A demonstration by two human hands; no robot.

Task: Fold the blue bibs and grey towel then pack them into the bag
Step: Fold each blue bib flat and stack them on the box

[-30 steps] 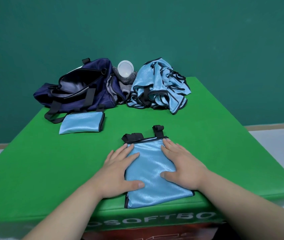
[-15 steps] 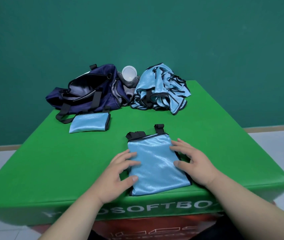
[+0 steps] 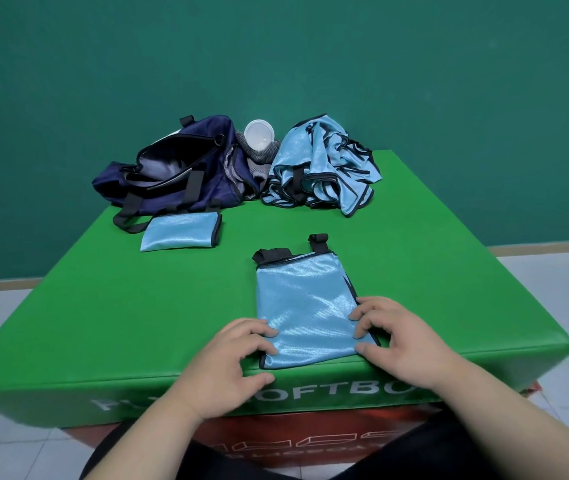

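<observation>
l hand [image 3: 227, 362] & r hand [image 3: 404, 341] on bib [image 3: 304, 306] (box [image 3: 137, 306] txt: "oftbo").

White lettering "OFTBO" on green box [image 3: 68, 386] front, ends hidden, red base [image 3: 276, 436] marks unreadable

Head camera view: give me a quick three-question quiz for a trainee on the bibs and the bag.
1. True or false: the navy bag is zipped shut.
2. The left hand and right hand touch the half-folded bib at: A its near corners; B its strap end; C nowhere.
3. What lies right in front of the bag?
Key: 1 false, it gapes open; 2 A; 3 the small folded bib.
</observation>
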